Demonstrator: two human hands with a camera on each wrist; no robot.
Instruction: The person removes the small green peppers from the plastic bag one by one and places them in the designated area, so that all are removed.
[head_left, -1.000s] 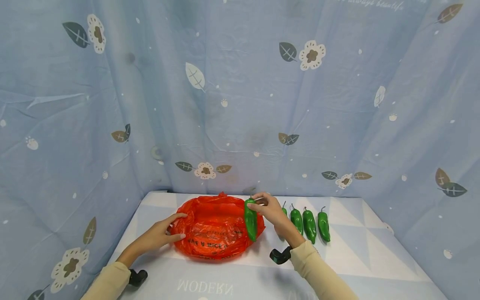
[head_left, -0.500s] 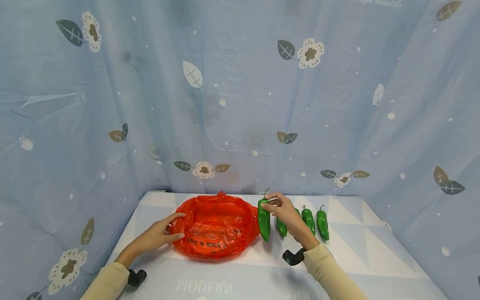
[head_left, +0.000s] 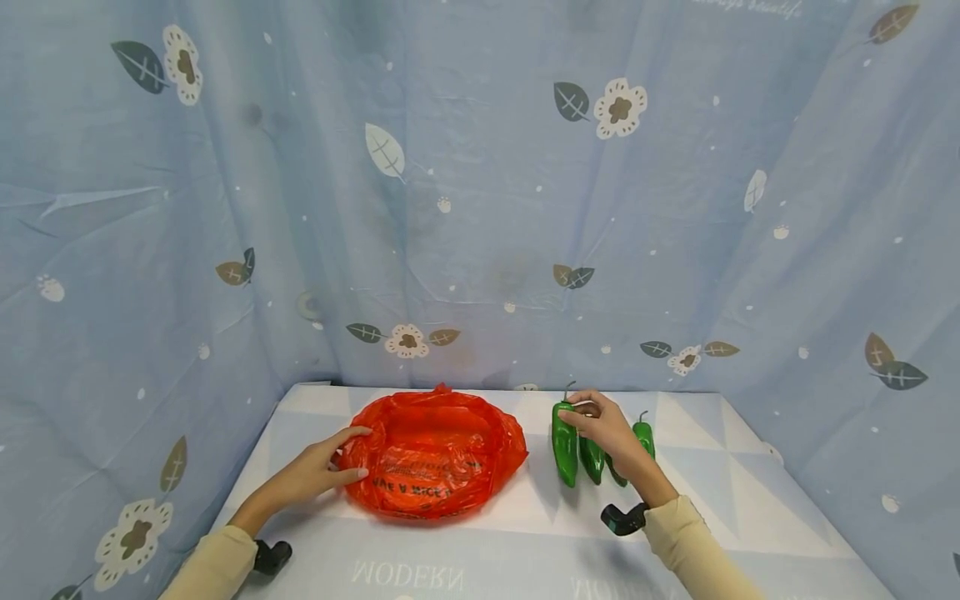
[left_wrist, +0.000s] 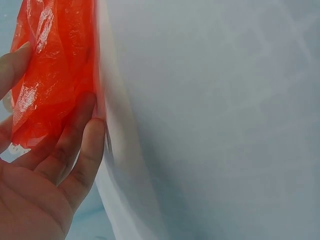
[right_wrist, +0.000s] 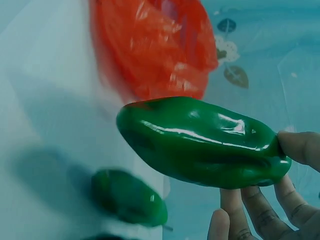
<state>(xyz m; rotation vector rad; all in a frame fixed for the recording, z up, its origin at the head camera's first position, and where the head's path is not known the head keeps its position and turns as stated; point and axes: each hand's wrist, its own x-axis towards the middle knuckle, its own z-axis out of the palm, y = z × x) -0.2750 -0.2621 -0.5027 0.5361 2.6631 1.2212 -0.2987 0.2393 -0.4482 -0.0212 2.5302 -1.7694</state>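
Observation:
A red plastic bag point(head_left: 435, 475) with dark printing lies on the table, its mouth spread wide. At its left side my left hand point(head_left: 315, 475) holds the edge, the bag lying between thumb and fingers in the left wrist view. By its stem end, my right hand point(head_left: 607, 429) pinches a long green pepper point(right_wrist: 200, 142), which hangs tip down to the right of the bag. Other green peppers lie just behind and beside that hand: one pepper point(head_left: 592, 461) is partly covered, another point(head_left: 617, 476) mostly hidden, and a third point(head_left: 643, 437) shows at the right.
The white and pale blue patterned table point(head_left: 720, 500) extends right of the peppers and toward the front. Blue curtains point(head_left: 480, 208) with leaves and flowers enclose the back and sides. A black device point(head_left: 624, 520) is worn at the right wrist and another point(head_left: 272, 557) at the left.
My right hand has moved right, away from the bag's right edge to beside the row, carrying the green pepper. The left hand and the bag have stayed about where they were.

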